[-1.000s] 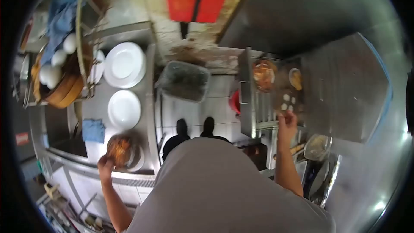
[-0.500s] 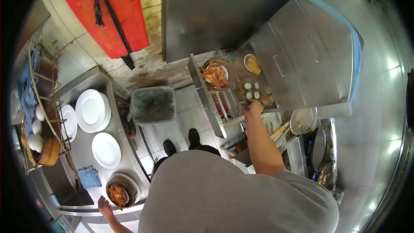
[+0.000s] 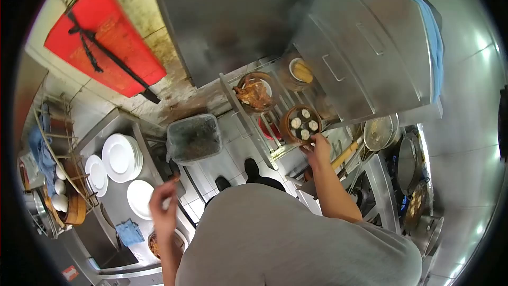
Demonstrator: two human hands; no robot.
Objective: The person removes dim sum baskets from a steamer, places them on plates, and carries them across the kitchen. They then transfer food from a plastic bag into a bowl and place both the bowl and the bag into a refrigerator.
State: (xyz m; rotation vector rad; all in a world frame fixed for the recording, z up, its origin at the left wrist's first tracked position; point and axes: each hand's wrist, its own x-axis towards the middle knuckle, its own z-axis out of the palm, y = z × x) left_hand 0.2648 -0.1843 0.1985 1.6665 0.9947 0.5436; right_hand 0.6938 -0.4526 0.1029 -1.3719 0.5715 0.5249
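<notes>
While your right hand point(image 3: 317, 145) grips the near rim of a bamboo steamer basket point(image 3: 300, 123), fingers curled round its edge, the basket sits on the steel rack point(image 3: 275, 107) of the open steamer cabinet, with four pale dumplings point(image 3: 305, 124) inside it. Behind it on the same rack stands a dish of reddish-brown food point(image 3: 254, 94), and further back a small bowl of yellow pieces point(image 3: 302, 70). The raised cabinet lid point(image 3: 365, 47) tilts up to your right.

Your left hand point(image 3: 163, 206) is lifted in the air above the counter point(image 3: 108, 233), loosely curled with the fingertips drawn together; whether it pinches anything is too blurred to tell. Below it, partly hidden by your arm, a plate of brownish food point(image 3: 155, 243) rests on the counter, just beside a blue cloth point(image 3: 129, 231). Stacks of white plates point(image 3: 121, 158) lie further along, and a lidded grey bin point(image 3: 194, 137) stands on the floor between counter and steamer.
</notes>
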